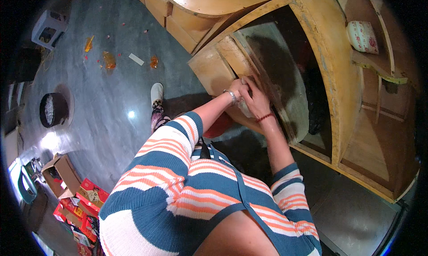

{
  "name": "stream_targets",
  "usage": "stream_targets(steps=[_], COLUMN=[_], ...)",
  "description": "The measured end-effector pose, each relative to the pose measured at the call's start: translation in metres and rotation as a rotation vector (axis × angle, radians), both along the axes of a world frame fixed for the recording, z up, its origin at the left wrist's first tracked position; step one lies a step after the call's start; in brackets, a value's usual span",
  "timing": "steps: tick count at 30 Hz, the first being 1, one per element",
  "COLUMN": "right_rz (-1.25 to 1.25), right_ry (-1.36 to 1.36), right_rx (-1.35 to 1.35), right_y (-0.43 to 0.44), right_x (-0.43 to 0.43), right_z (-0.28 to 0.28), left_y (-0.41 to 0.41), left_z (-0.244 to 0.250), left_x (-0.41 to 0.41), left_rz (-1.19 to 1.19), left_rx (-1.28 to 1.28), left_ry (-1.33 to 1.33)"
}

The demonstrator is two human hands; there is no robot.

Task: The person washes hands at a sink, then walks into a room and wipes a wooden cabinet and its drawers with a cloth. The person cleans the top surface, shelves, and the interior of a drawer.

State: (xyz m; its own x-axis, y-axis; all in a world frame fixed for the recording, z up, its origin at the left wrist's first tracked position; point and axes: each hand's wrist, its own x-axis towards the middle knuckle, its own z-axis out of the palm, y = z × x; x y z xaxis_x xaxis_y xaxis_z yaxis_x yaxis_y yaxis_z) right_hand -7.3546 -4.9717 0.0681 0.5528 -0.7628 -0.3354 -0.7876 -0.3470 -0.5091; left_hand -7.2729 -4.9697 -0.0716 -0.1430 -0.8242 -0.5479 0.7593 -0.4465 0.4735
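Observation:
My left hand (236, 89), with a silver-coloured band at its wrist, is pressed close to my right hand (256, 97). Beneath the fingers of the right hand shows a pale, crumpled cloth-like piece (245, 109); how the left fingers lie is partly hidden. A red beaded bracelet circles the right wrist. Both hands are over a light wooden piece of furniture (212, 70) that stands before an open-fronted wooden cabinet (306, 38). Below my forearms, part of a red rounded container (219, 126) shows.
A floral ceramic pot (362, 37) stands on a side shelf. Inside the cabinet lies a black plastic bag (317, 112). Orange wrappers (108, 59) and a white strip (136, 59) litter the floor. A dark round bin (51, 110) and red boxes (92, 192) are to the left.

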Motion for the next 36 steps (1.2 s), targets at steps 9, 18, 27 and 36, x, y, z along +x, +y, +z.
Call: stream_targets(steps=[9,18,27,36], right_rz=[-0.144,-0.445,-0.769,-0.672], right_ry=[-0.259,-0.027,0.065,0.171], right_rx=[-0.089,-0.444,-0.295,-0.517], right_y=[0.073,0.053,0.079,0.071], right_x=[-0.044,-0.123,-0.208,-0.158], right_z=[-0.031,-0.037,-0.055,-0.068], left_y=[0.064,0.053,0.116,0.101], left_z=[0.031,0.021,-0.040,-0.036], left_x=[0.012,0.021,0.053,0.067], left_rz=[-0.308,-0.620,-0.794,-0.776], left_rx=[-0.132,-0.041,0.005,0.044], left_ry=[0.035,-0.348,-0.608,-0.669])
